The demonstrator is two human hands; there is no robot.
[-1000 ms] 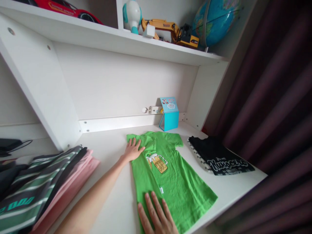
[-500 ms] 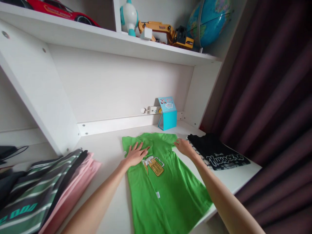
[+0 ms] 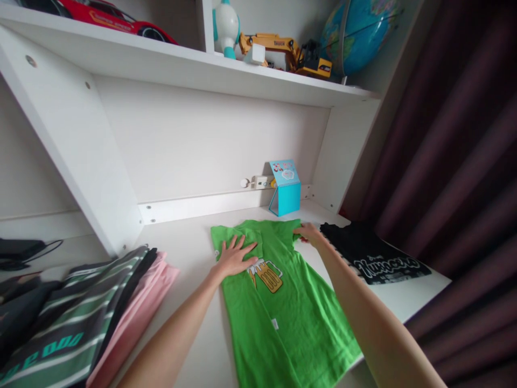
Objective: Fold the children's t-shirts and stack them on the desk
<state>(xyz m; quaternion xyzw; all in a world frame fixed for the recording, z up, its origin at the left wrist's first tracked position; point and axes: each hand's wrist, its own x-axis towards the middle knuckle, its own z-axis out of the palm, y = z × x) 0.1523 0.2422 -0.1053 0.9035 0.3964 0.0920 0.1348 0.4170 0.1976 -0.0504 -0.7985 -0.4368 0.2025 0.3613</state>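
A green T-shirt (image 3: 307,312) with a beer-mug print lies spread on the white desk, its left side folded inward over the front. On that folded part, near the sleeve, my left hand (image 3: 236,257) rests flat with fingers spread. My right hand (image 3: 309,233) pinches the edge of the shirt's right sleeve, fingertips partly hidden. A small white tag (image 3: 275,324) shows along the folded seam.
Folded black shirts (image 3: 375,256) lie at the right, beside a dark curtain (image 3: 456,161). Striped and pink clothes (image 3: 137,312) are stacked at left. A blue desk calendar (image 3: 288,198) stands behind the shirt. Overhead, a shelf (image 3: 181,67) holds toys and a globe (image 3: 363,35).
My right hand has closed on the sleeve edge, fingers curled further under. My left hand stays flat on the fold, its fingers slightly more spread. The whole view has shifted a little.
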